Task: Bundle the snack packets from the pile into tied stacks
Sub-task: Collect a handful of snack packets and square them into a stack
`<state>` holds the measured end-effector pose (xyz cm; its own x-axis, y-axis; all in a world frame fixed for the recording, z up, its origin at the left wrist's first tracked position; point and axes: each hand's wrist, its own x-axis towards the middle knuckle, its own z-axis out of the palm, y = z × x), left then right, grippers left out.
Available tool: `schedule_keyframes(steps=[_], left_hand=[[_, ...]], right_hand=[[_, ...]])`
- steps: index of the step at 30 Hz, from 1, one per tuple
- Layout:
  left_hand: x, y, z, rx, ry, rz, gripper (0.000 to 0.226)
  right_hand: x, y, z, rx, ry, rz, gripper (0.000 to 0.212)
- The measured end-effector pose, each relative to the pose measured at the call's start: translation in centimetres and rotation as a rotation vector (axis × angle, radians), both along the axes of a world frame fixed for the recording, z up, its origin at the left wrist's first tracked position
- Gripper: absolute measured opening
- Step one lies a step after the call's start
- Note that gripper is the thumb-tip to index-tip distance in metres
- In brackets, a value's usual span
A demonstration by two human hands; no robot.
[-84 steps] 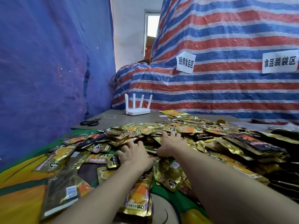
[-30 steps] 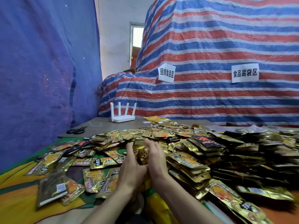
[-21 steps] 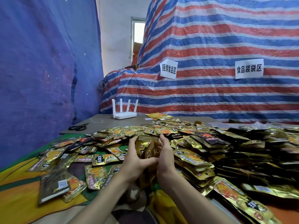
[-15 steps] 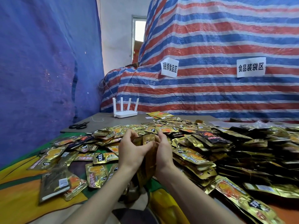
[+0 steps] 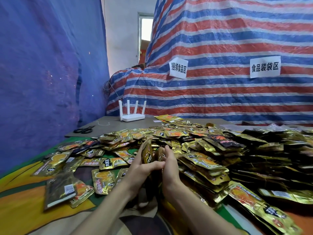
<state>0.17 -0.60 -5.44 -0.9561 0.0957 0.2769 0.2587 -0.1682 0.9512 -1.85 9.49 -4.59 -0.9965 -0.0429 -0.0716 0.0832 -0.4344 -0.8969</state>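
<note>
Held packets [image 5: 147, 153]: a few gold foil snack pouches stood on edge, sandwiched between the two hands just above the mat [image 5: 20, 199].

Grip: the left hand [image 5: 142, 168] wraps the near face, with its thumb laid across the lower edge towards the other palm. The right hand [image 5: 169, 164] presses flat on the opposite face with fingers nearly straight. The hands are close together with the packets clamped between them. The exact packet count is unreadable.

Handling (judgement): the pouches are light, thin and flexible, and the foil looks slick, so they will likely slide sideways or fan out if the squeeze slackens. Best hold is on the broad faces near mid-height, squaring the edges by tapping them down. The sealed rims are stiffer and better for aligning than for gripping.

Surroundings, from the grip:
- The pile [image 5: 211, 155] starts directly right of the grip and runs beyond it, with many pouches overlapping.
- Loose pouches lie scattered to the left and nearer the body.
- Well beyond and left, on a grey board [image 5: 145, 123], lie scissors [image 5: 83, 129] and a short piece of string [image 5: 103, 123].
- A white router [image 5: 132, 114] stands further back.
- A striped tarp [image 5: 220, 39] hangs behind and a blue tarp [image 5: 42, 65] to the left.

No tied stack is in view, so tying is not yet done.
</note>
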Motion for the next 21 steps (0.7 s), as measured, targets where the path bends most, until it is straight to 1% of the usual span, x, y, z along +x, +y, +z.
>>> schedule_keyframes(steps=[2, 4, 6, 8, 10, 11, 14, 16, 19, 21], left_hand=[[-0.2, 0.8, 0.0, -0.096, 0.166, 0.165, 0.074], [-0.3, 1.5, 0.3, -0.234, 0.265, 0.339, 0.062], [-0.3, 2.1, 0.5, -0.347, 0.28, 0.494, 0.052], [-0.4, 2.4, 0.6, -0.358, 0.277, 0.581, 0.041], [-0.2, 2.4, 0.8, -0.332, 0.294, 0.6, 0.035], [0.0, 2.4, 0.8, -0.328, 0.311, 0.596, 0.035], [0.4, 2.3, 0.8, -0.316, 0.371, 0.604, 0.039], [0.5, 2.1, 0.8, -0.284, 0.431, 0.601, 0.042], [0.4, 2.1, 0.6, -0.132, 0.438, 0.473, 0.051], [0.5, 2.2, 0.3, -0.085, 0.427, 0.415, 0.05]], right_hand=[[-0.1, 0.1, 0.3, 0.005, 0.057, -0.023, 0.034], [-0.1, -0.1, 0.6, 0.041, 0.15, -0.082, 0.034], [0.2, -0.5, 0.5, 0.088, 0.232, -0.125, 0.033], [0.7, -1.0, 0.3, 0.168, 0.31, -0.164, 0.031], [1.0, -1.3, 0.2, 0.266, 0.383, -0.179, 0.03], [1.0, -1.4, 0.3, 0.284, 0.398, -0.174, 0.032], [0.9, -1.4, 0.3, 0.251, 0.439, -0.124, 0.031], [0.9, -1.5, 0.3, 0.213, 0.439, -0.074, 0.034], [0.9, -1.6, 0.1, 0.163, 0.486, -0.033, 0.039], [1.1, -1.6, 0.0, 0.14, 0.507, -0.039, 0.047]])
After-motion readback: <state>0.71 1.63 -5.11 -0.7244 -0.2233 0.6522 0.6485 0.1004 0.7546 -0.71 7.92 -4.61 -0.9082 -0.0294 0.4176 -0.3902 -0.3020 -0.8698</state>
